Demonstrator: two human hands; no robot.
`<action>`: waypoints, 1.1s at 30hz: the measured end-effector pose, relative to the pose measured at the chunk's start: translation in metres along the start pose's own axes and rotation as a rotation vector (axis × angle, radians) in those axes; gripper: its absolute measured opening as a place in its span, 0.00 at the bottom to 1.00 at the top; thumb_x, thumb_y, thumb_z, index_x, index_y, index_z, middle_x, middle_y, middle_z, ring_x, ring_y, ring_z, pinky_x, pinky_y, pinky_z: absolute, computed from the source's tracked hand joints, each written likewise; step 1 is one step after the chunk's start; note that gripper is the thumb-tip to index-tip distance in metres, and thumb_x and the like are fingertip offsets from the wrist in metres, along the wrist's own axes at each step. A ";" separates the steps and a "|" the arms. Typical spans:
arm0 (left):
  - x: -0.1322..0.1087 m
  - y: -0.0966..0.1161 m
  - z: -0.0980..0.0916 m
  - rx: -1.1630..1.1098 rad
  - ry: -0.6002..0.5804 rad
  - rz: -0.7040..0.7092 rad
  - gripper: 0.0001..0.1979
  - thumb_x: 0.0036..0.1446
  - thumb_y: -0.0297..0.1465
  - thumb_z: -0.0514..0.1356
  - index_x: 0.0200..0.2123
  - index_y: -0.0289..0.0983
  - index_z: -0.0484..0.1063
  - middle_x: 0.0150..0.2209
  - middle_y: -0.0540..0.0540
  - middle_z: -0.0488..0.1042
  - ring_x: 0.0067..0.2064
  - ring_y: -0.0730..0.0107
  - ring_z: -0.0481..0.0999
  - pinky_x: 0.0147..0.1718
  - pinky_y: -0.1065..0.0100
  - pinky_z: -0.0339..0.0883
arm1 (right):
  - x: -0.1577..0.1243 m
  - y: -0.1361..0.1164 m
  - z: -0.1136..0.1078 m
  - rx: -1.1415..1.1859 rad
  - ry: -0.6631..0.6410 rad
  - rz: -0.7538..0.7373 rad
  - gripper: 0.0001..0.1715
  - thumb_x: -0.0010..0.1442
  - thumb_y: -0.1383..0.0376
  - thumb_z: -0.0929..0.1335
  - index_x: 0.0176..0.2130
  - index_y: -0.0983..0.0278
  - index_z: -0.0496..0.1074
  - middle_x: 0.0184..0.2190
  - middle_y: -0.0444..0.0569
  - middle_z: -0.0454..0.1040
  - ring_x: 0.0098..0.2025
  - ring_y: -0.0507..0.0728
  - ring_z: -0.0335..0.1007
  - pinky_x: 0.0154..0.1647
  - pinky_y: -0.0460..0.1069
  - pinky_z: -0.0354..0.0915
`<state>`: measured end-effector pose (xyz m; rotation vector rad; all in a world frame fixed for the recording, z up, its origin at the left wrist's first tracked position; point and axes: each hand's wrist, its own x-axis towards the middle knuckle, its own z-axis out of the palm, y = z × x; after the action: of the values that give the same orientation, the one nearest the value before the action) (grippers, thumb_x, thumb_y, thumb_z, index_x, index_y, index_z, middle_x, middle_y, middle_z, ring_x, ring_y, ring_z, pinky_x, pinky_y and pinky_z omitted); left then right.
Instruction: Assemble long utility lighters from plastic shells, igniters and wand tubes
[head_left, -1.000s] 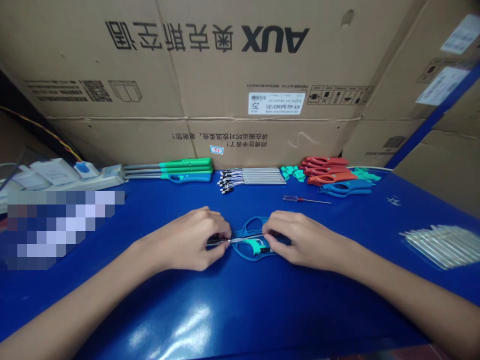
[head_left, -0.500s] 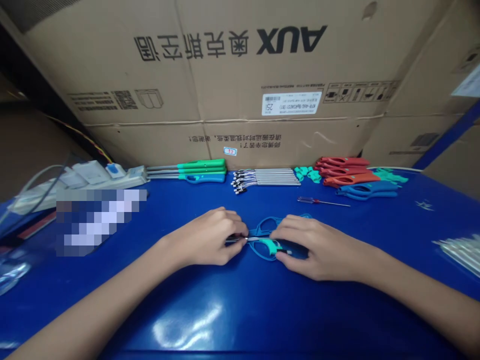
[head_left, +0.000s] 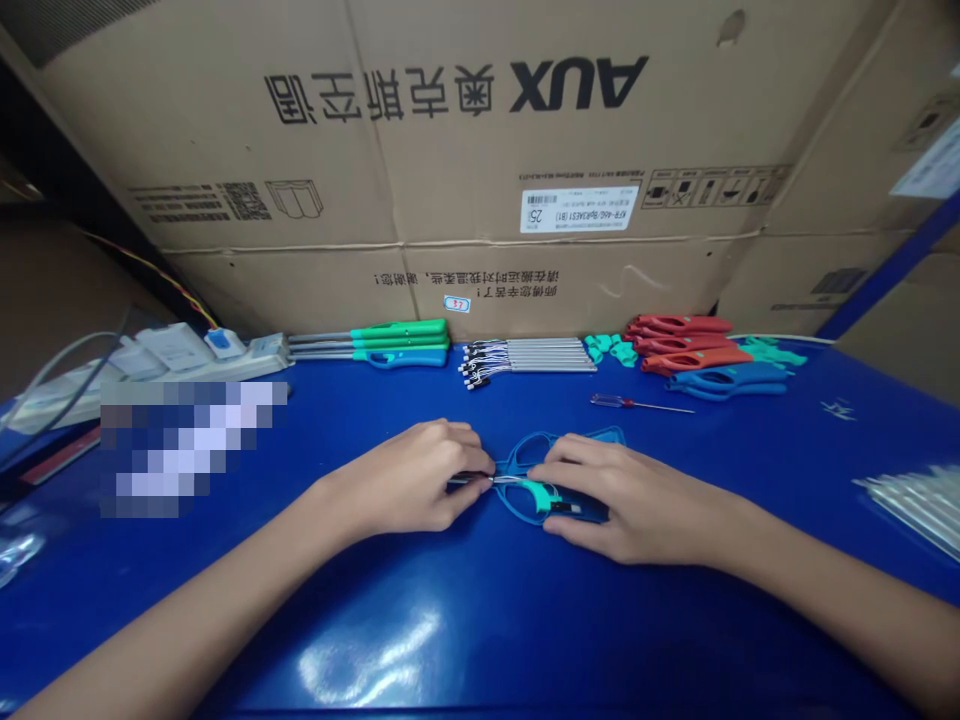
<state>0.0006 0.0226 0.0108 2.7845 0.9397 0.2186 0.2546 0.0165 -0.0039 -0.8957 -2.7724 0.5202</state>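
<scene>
My left hand (head_left: pixel 431 475) is closed in a pinch on a slim metal lighter tube (head_left: pixel 459 481), mostly hidden by the fingers. Thin white wires (head_left: pixel 507 479) run from it toward a teal trigger (head_left: pixel 538 495) seated in a blue lighter shell half (head_left: pixel 517 512). Over that shell my right hand (head_left: pixel 626 495) is curled, fingers on the far side and thumb on the near side. A black igniter piece with a pale end (head_left: pixel 566 507) lies in the shell by the thumb. Just behind, a second blue shell half (head_left: pixel 527 449) rests on the table, partly covered by my right fingers.
Along the cardboard box (head_left: pixel 315 290) lie finished-looking lighters (head_left: pixel 405 340), metal tubes with wires (head_left: pixel 536 355), teal triggers (head_left: pixel 611 349), and red and blue shells (head_left: pixel 724 379). A screwdriver (head_left: pixel 637 403) lies before them. A power strip (head_left: pixel 255 355) stands left; more tubes (head_left: pixel 919 505) lie right.
My right fingers have shifted slightly, leaving more of the black igniter piece and the shell around it showing. The left hand keeps its pinch. The whole view has moved a little.
</scene>
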 end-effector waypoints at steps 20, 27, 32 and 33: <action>-0.003 -0.008 -0.005 -0.026 -0.030 -0.049 0.10 0.58 0.27 0.61 0.42 0.39 0.78 0.39 0.47 0.79 0.41 0.62 0.77 0.42 0.65 0.67 | 0.000 0.004 0.001 -0.024 0.017 -0.029 0.18 0.64 0.60 0.68 0.52 0.64 0.73 0.46 0.54 0.72 0.47 0.59 0.70 0.47 0.53 0.67; -0.005 -0.009 -0.007 -0.051 -0.043 -0.072 0.08 0.60 0.26 0.59 0.38 0.40 0.77 0.37 0.50 0.80 0.39 0.65 0.77 0.42 0.65 0.65 | 0.000 0.004 0.000 -0.008 0.001 -0.024 0.19 0.64 0.60 0.68 0.52 0.64 0.73 0.46 0.54 0.72 0.47 0.59 0.69 0.48 0.53 0.67; -0.004 -0.010 -0.003 -0.069 -0.030 -0.071 0.07 0.60 0.25 0.59 0.37 0.40 0.76 0.37 0.50 0.79 0.38 0.67 0.76 0.40 0.67 0.64 | 0.000 0.004 0.001 -0.014 0.006 -0.028 0.19 0.64 0.60 0.68 0.53 0.65 0.73 0.47 0.55 0.72 0.48 0.60 0.69 0.49 0.54 0.67; -0.003 -0.010 -0.003 -0.070 -0.026 -0.074 0.07 0.60 0.25 0.59 0.37 0.39 0.76 0.37 0.50 0.79 0.38 0.67 0.76 0.40 0.68 0.64 | 0.000 0.004 0.001 -0.015 0.006 -0.029 0.19 0.65 0.59 0.68 0.53 0.65 0.73 0.47 0.55 0.72 0.48 0.60 0.69 0.49 0.54 0.67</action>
<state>-0.0082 0.0286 0.0110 2.6772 1.0068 0.2001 0.2567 0.0192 -0.0065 -0.8570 -2.7828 0.4912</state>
